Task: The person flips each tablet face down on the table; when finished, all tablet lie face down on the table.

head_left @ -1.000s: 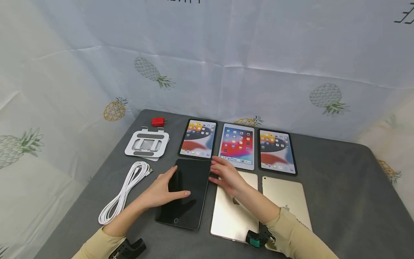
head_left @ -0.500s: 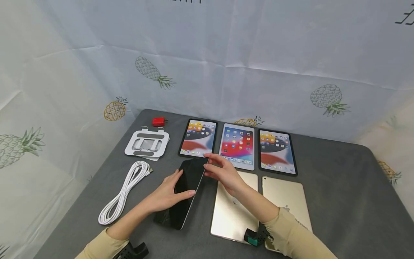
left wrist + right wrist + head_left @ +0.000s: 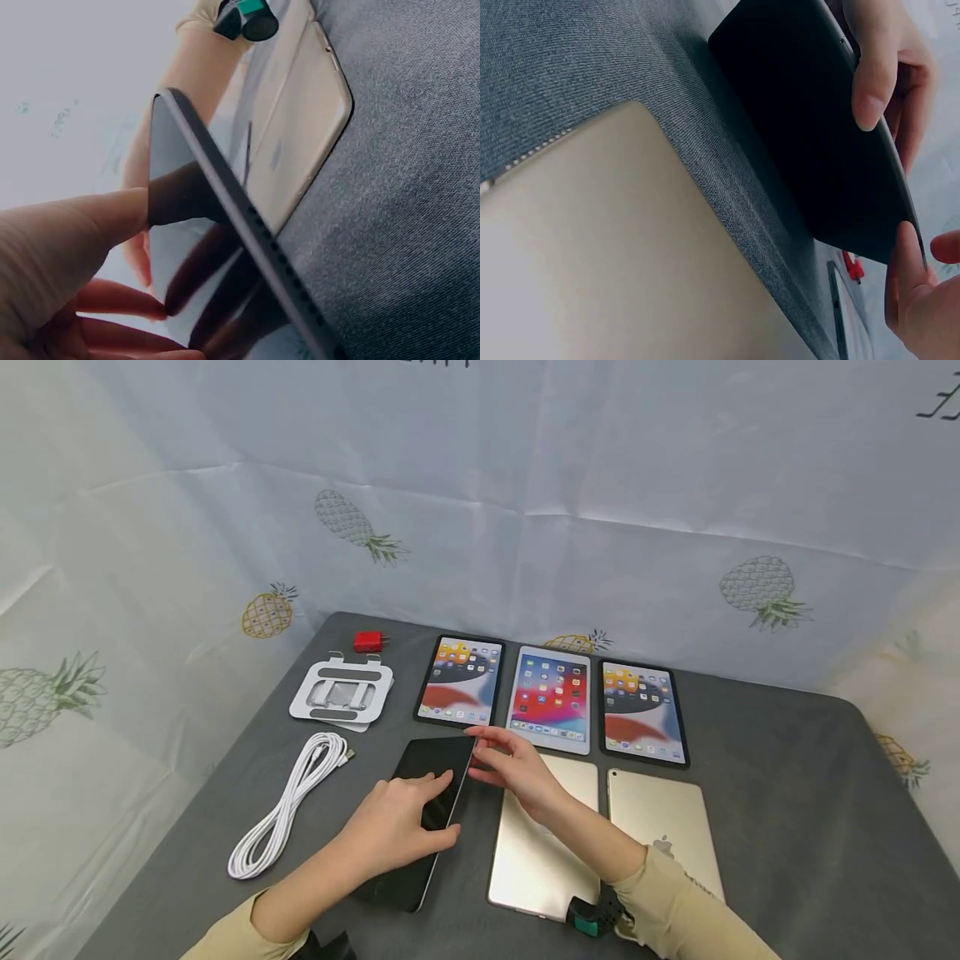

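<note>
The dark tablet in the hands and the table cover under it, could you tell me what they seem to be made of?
The dark tablet, gripped by the left hand and right hand, seems to have a glossy glass front, since it mirrors the fingers, with a matte grey, probably metal, edge bearing small holes. The table cover looks like grey woven fabric: fine ribbed threads show.

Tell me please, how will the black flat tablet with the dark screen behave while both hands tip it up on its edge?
The black flat tablet looks rigid: its thin edge stays straight while tilted. Its glossy glass face probably slips, so the left hand and right hand likely need firm hold. Standing on one long edge on the grey cloth table, it could easily fall flat.
</note>
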Available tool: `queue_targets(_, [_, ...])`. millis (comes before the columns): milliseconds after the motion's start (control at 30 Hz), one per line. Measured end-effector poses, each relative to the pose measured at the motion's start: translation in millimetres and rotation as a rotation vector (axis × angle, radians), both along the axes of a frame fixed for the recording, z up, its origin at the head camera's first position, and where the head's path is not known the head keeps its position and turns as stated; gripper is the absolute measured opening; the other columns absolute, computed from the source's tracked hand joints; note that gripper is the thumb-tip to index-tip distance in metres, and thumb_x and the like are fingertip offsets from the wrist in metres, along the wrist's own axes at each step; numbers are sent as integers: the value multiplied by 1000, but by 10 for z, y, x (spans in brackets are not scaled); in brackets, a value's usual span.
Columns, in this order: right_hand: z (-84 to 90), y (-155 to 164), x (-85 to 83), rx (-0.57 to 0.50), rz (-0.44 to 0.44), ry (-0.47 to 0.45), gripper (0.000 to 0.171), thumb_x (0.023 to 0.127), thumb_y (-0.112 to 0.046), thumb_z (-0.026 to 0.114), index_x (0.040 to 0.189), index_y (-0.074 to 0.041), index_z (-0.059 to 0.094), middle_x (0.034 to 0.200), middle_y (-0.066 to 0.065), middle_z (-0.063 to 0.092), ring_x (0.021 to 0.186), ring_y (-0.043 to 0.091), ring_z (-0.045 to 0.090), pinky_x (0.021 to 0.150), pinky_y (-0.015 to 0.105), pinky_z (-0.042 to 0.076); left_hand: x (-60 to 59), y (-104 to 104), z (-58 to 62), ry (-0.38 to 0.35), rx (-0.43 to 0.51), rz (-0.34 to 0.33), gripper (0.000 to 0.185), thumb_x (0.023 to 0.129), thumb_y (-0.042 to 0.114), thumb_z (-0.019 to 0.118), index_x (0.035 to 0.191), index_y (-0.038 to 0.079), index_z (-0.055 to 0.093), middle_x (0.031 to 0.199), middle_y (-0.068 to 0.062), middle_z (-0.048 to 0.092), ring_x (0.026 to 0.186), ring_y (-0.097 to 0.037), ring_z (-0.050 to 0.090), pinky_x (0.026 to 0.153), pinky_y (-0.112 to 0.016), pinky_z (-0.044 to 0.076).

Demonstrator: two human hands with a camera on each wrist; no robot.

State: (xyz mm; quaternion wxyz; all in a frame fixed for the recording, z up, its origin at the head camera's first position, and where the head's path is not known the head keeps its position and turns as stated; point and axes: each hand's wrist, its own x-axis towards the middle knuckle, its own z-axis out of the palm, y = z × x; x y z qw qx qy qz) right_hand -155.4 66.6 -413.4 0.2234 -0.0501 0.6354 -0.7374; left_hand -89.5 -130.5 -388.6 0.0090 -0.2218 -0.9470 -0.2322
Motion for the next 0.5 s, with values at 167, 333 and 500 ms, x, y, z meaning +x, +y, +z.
queue_targets(167, [26,-19,5,-25,12,20,38,99,-6,54,136,2,51,100,6,52,91,15,58,87,34,54,31,-14,3,106,56,3,48,76,24,74,121,7,70,108,-12,72,69,-14,69,61,-30,55])
queue_targets(333, [56,-36,-14,-54,35,95,41,99,-7,55,139,1,48,102,6,53,96,15,59,90,37,53,47,-41,19,203,201,33,45,74,13,71,119,9,72,63,7,62,44,6,36,44,-16,35])
queue_targets(500, [64,-48,-24,-13,45,137,43,98,-7,56,140,0,47,107,8,55,101,15,61,92,38,51,57,-61,16,187,393,28,42,75,4,70,117,9,72,83,1,73,52,9,50,56,-12,48])
